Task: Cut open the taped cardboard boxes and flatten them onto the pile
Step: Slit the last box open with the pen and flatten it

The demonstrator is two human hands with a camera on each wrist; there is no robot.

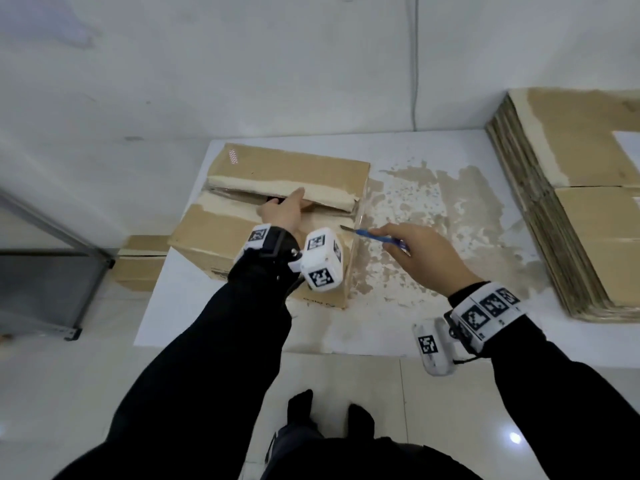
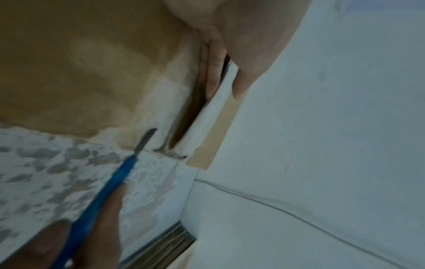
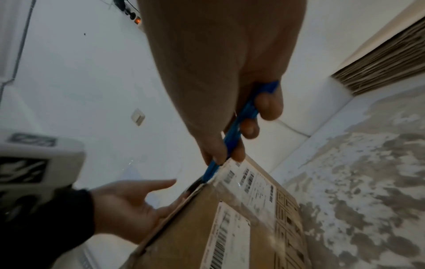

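Right hand (image 1: 420, 258), knife (image 1: 372, 234) at box (image 1: 277, 209) edge

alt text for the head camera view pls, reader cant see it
A person's left hand reaches into the split top seam of a cardboard box on a white table, while the right hand holds a blue knife at the box's right edge. A pile of flattened boxes lies at right.

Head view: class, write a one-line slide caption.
Left hand parts brown cardboard box flaps; right hand holds blue-handled knife at its edge.
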